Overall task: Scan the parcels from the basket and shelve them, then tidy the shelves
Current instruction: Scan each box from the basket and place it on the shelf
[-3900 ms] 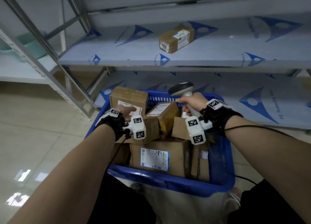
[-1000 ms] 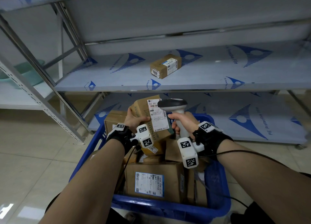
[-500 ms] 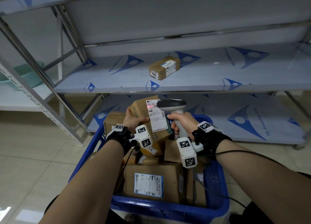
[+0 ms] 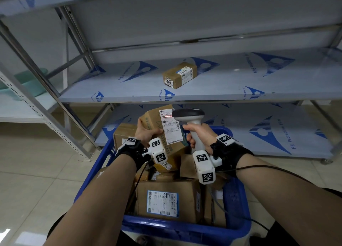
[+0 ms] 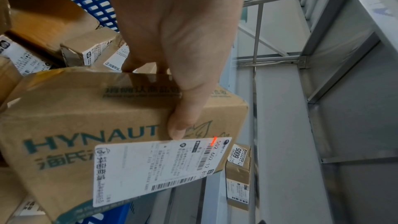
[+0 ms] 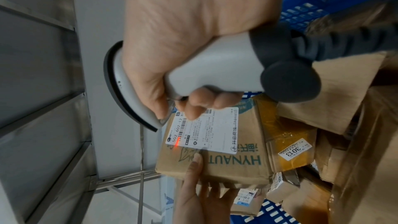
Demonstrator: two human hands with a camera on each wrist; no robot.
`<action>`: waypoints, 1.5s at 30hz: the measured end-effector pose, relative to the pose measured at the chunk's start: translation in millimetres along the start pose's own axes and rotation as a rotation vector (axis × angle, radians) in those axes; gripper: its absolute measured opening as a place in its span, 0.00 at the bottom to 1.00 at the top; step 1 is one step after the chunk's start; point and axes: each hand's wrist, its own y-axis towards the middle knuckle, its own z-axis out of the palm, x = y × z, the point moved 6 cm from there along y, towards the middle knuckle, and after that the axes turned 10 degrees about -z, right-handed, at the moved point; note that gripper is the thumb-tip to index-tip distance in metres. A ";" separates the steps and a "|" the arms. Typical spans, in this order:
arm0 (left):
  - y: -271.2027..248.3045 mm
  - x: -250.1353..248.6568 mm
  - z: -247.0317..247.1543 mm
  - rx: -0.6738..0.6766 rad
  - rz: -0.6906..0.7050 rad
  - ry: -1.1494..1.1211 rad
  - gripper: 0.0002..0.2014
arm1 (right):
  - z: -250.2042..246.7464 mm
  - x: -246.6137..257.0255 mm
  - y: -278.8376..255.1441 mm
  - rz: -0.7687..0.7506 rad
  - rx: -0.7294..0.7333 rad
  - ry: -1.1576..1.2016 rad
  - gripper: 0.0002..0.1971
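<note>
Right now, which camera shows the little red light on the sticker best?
The left wrist view: the red scanner line glows sharp on the shipping label of the HYNAUT parcel, unobstructed. The right wrist view shows it too, partly behind the scanner. In the head view it is a tiny streak.

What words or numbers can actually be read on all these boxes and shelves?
"HYNAUT": held box.
"502 602-12": its white label; the fine print is too small.
"6005": sticker on the shelved box.
"3013": sticker on a yellow-taped parcel.
"PE Protection Film": shelf covering.
Other basket labels: unreadable.
</note>
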 end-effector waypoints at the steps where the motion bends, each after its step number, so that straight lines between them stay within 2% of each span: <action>1: -1.1 -0.6 -0.1 0.000 0.001 0.002 0.41 | 0.4 0.1 -0.3 -0.003 0.002 0.002 0.08; 28: -0.3 -5.5 -3.4 0.013 0.010 -0.004 0.40 | 1.0 3.6 0.1 -0.010 0.033 -0.032 0.08; 45: 18.2 0.1 -5.8 0.021 0.004 0.000 0.38 | 1.4 2.8 0.5 -0.002 0.048 -0.034 0.07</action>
